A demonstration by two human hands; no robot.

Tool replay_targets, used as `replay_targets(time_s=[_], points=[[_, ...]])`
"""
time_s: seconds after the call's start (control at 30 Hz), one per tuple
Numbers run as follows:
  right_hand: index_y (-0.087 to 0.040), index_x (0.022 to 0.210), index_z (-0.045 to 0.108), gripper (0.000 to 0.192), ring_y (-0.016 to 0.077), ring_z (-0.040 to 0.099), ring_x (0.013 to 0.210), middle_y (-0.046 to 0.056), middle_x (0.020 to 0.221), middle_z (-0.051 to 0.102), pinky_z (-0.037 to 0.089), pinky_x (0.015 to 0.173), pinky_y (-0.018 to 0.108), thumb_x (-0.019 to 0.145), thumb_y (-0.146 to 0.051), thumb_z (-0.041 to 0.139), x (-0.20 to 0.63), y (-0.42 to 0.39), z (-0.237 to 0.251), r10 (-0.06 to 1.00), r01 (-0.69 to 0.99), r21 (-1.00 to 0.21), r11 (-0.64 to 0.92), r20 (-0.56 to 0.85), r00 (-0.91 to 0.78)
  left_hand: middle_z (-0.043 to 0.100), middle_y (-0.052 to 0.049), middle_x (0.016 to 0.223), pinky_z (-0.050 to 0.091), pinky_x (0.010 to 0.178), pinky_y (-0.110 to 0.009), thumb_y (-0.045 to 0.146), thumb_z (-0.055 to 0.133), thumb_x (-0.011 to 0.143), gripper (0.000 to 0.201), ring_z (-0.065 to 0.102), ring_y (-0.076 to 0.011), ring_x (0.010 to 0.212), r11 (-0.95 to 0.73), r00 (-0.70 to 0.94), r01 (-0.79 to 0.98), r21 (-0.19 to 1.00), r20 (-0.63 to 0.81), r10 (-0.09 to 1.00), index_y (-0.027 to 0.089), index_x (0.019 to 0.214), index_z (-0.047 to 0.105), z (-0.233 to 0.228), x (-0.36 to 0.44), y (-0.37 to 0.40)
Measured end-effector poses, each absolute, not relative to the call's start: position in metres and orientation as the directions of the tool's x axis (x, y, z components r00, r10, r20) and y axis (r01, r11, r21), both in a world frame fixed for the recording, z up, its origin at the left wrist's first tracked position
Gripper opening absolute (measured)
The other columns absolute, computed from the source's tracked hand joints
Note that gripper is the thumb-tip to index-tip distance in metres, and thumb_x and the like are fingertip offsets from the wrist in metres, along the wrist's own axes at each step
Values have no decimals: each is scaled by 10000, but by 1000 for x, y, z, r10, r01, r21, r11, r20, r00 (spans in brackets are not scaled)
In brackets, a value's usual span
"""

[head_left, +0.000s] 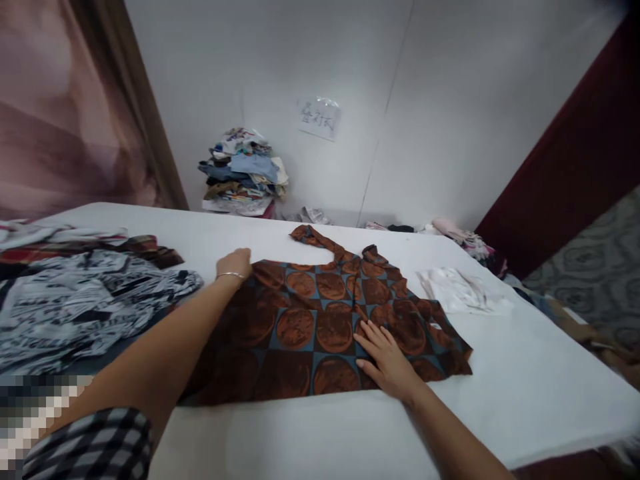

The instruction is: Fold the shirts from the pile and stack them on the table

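A brown shirt point(334, 330) with rust circles and blue-grey squares lies spread on the white table point(310, 440). One sleeve stretches toward the far side, and the collar end points right. My left hand point(234, 264), a bracelet at its wrist, is closed on the far left edge of the shirt. My right hand point(387, 360) rests flat on the near right part of the cloth, fingers stretched out. The left forearm covers part of the shirt's left end.
A heap of black-and-white printed and plaid clothes point(100, 300) lies at the left. A folded white garment point(455, 290) sits to the right. Behind the table stands a tall pile of clothes point(243, 170), near a handwritten sign point(320, 119) on the wall. More clothes point(465, 243) lie beyond the far right edge.
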State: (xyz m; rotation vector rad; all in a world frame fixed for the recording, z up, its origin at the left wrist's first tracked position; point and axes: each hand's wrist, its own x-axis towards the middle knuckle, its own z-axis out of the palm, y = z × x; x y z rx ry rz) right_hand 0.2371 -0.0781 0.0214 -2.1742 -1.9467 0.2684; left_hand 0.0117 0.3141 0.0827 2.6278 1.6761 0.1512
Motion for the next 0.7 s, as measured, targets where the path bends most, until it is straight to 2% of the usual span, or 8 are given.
replay_targets(time_s=[0.07,0.13,0.3,0.37,0.43,0.57,0.7], points=[[-285,1483,365,558,228,170,1483,58,1593,228,164,1196,503,975,-515,368,236,-78,25,994,953,-285,-105,3,110,610,-242,1224,511,833,-452,244,431,819,446,614,-356,1078,-427,419,903,56,115,901,117,1208,608,90,11,317],[-273,1482,369,562,231,164,1484,64,1593,225,160,1195,508,974,-513,371,235,-78,28,994,951,-293,-102,3,108,595,-217,1264,490,904,-451,266,404,837,458,588,-339,1133,-491,480,870,52,140,866,129,1227,602,91,21,311],[-261,1474,386,565,238,166,1484,82,1590,240,164,1193,510,966,-508,404,234,-78,31,994,946,-312,-90,26,103,504,-30,1448,340,1108,-327,455,436,880,477,446,-215,1332,-747,740,661,75,101,665,274,1302,566,61,64,271],[-264,1469,395,560,234,170,1483,85,1589,247,168,1193,503,964,-506,414,234,-77,31,993,944,-318,-89,42,108,470,-37,1481,331,1118,-374,482,458,869,506,408,-235,1367,-760,759,645,80,49,649,269,1317,559,48,73,262],[-265,1464,403,558,234,165,1484,86,1588,253,171,1192,499,961,-506,425,233,-77,29,992,942,-324,-89,53,112,509,-85,1444,377,1080,-404,466,431,885,500,452,-261,1336,-738,739,671,78,10,673,222,1295,583,43,78,262],[-268,1456,414,570,241,194,1478,89,1576,289,196,1183,499,941,-504,471,234,-76,28,988,924,-374,-79,93,122,556,-138,1385,411,1042,-379,430,361,921,494,522,-274,1270,-715,714,697,53,42,699,162,1252,612,59,104,268],[-223,1380,510,467,234,288,1444,89,1502,434,219,1176,493,945,-390,479,238,-78,29,922,883,-454,-122,277,270,519,-95,1433,354,1091,-331,391,417,912,458,461,-241,1328,-780,774,624,30,111,623,195,1294,575,84,170,250]])
